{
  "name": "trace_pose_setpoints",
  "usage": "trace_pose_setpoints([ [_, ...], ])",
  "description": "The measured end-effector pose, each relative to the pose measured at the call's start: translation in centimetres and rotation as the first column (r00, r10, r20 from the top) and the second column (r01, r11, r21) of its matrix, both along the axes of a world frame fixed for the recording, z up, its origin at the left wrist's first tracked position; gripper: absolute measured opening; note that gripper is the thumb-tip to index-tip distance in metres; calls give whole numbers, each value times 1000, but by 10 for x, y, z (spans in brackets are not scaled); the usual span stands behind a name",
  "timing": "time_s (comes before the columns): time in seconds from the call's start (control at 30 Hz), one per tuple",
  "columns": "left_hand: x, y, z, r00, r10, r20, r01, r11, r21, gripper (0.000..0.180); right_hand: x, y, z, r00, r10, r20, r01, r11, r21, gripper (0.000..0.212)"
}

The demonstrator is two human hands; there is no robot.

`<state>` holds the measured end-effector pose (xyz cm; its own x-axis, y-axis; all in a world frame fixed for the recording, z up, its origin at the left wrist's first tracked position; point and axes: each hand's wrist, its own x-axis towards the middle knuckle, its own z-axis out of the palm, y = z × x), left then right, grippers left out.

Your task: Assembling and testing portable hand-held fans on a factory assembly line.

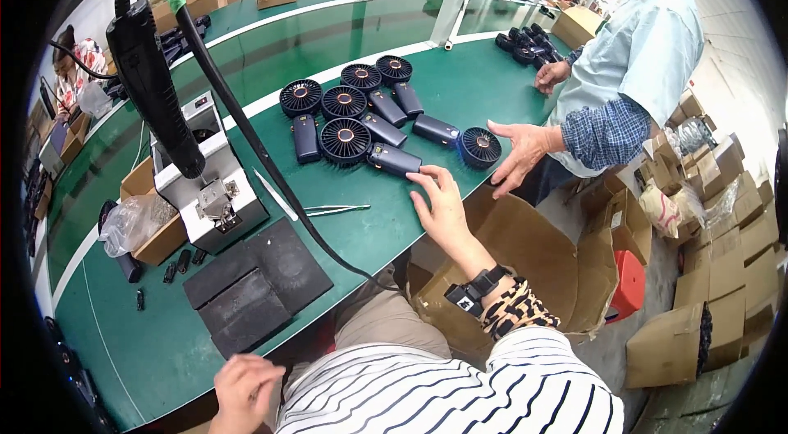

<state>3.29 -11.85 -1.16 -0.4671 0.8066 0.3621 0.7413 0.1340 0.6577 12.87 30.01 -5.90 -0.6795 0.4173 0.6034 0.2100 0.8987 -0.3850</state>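
Several dark blue handheld fans (pixel 345 141) lie in a cluster on the green bench (pixel 345 32). My right hand (pixel 439 204) reaches across the bench with fingers spread, fingertips touching the handle of the nearest fan (pixel 395 159). It holds nothing. My left hand (pixel 244 391) rests low at the bench's near edge, fingers curled, apparently holding nothing. A fan (pixel 460 139) lying apart to the right sits beside another person's open hand (pixel 519 151); that person stands at the right in a light blue shirt.
A grey bench machine (pixel 209 188) stands left of centre, with a hanging black tool and cable (pixel 156 81) above it. Tweezers (pixel 332 209), dark foam pads (pixel 250 282), a small cardboard box (pixel 152 225). An open carton (pixel 533 262) and stacked cartons (pixel 706 270) stand at right.
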Motion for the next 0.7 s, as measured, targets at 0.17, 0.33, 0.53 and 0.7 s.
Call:
trace_pose_setpoints([
  [0.17,10,-93,-8,981,-56,188,157,802,-576,14,2,7,-18,994,-78,-77,76,996,-37,30],
  [0.33,8,-104,-5,985,-66,161,153,766,-624,15,0,2,-15,990,-112,-87,110,994,-22,21],
  [0.53,15,-105,-12,986,-89,138,158,747,-645,16,-1,3,-17,991,-67,-120,72,997,35,19],
  [0.7,24,-107,-15,990,-92,106,139,736,-663,17,0,4,-20,984,-68,-163,76,996,40,17],
])
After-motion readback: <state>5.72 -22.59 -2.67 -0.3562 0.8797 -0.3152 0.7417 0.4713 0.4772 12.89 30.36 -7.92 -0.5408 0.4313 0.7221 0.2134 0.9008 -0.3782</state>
